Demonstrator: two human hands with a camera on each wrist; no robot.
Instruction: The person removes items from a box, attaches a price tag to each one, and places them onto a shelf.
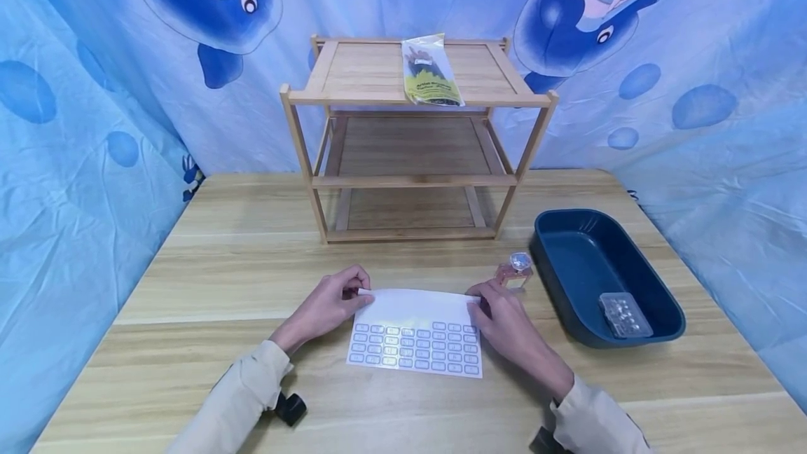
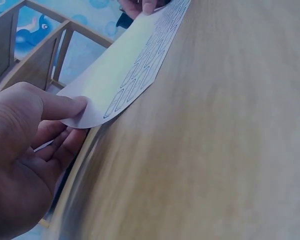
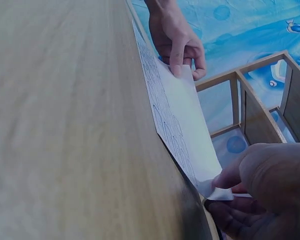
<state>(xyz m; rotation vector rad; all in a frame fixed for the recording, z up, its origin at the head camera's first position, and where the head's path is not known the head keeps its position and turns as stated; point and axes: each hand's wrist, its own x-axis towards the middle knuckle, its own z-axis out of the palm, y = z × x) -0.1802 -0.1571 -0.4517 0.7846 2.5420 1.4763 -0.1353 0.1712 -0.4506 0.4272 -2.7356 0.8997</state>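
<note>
A white sticker sheet [image 1: 410, 328] with rows of small blue-outlined labels is over the table in front of me in the head view. Its upper part is blank. My left hand [image 1: 330, 303] pinches the far left corner, thumb on top and fingers beneath. At the far right corner my right hand [image 1: 507, 321] does the same. In the left wrist view the held edge of the sheet [image 2: 107, 75] is raised and bends down toward the tabletop. The right wrist view shows the corner curling slightly by the thumb [image 3: 230, 175].
A pink bottle [image 1: 513, 272] with a clear faceted cap stands just beyond my right hand. To the right is a dark blue basin [image 1: 551, 279] with a clear plastic box [image 1: 625, 315] inside. A wooden shelf rack [image 1: 412, 181] stands behind, a yellow-and-white packet [image 1: 431, 72] on top.
</note>
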